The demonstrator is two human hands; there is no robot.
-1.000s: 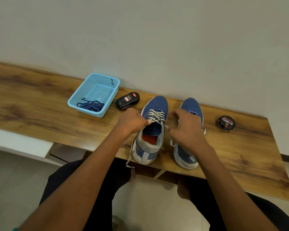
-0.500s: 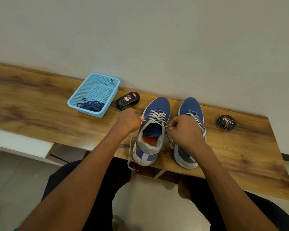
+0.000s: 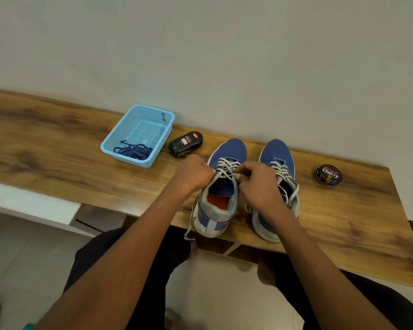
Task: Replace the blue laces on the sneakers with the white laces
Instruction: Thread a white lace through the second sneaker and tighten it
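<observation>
White lace (image 3: 227,168) is pinched at both ends of its top crossing: the left hand (image 3: 193,172) has its fingers curled into a fist at the left rim of the left blue mesh sneaker (image 3: 221,186), gripping the lace where it leaves the upper eyelets, and the right hand (image 3: 260,184) has its thumb and fingertips (image 3: 237,176) closed together on the lace at the right side of the same shoe's throat. A loose tail of that lace (image 3: 190,220) hangs down the sneaker's left side and over the near edge of the table. The shoe's grey heel faces the person, its opening showing an orange insole. Just beside it, toe also pointing to the wall, stands the right blue mesh sneaker (image 3: 278,160), already threaded with its own white lace (image 3: 281,171); the right hand partly covers its inner side. Both shoes stand on the brown wood-grain table (image 3: 57,148) set against a pale wall. Farther left, a light blue perforated plastic basket (image 3: 138,135) holds the dark blue laces (image 3: 134,150) bunched in its near corner. Between basket and left sneaker lies a black shoe-polish applicator bottle (image 3: 186,144) on its side. Well to the right of the shoes sits a round black polish tin (image 3: 329,175).
</observation>
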